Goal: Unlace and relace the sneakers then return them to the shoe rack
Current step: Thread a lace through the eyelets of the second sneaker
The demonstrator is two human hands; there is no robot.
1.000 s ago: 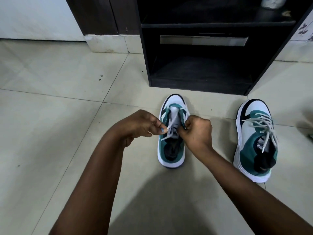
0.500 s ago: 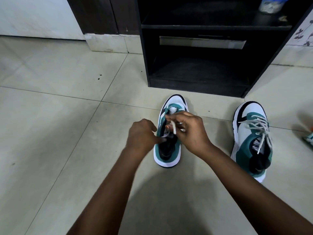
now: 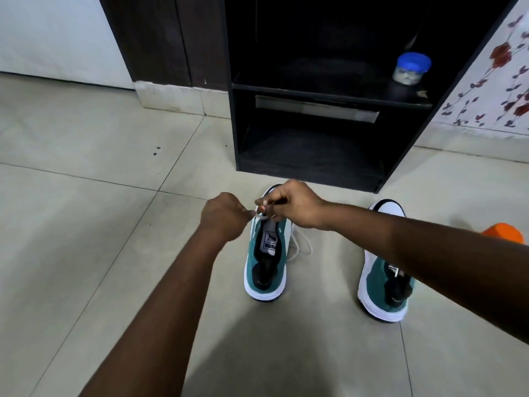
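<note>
Two white, teal and black sneakers stand on the tiled floor with their toes toward a black shoe rack (image 3: 312,164). The left sneaker (image 3: 266,267) has its tongue exposed, and its white lace (image 3: 302,247) trails loose on the floor at its right side. My left hand (image 3: 224,217) is curled at the sneaker's left upper edge, pinching the lace. My right hand (image 3: 294,203) hovers over the toe end and pinches the lace near the front eyelets. The right sneaker (image 3: 383,285) is laced; my right forearm crosses over it.
A clear jar with a blue lid (image 3: 411,67) sits on the rack's upper shelf. An orange object (image 3: 505,232) lies at the right edge. A dark wooden door frame (image 3: 160,41) and a flower-patterned wall (image 3: 492,90) flank the rack.
Both hands have moved forward toward the sneaker's toe end. More lace has come out of the eyelets and lies loose on the floor beside the shoe. The view has tilted upward.
</note>
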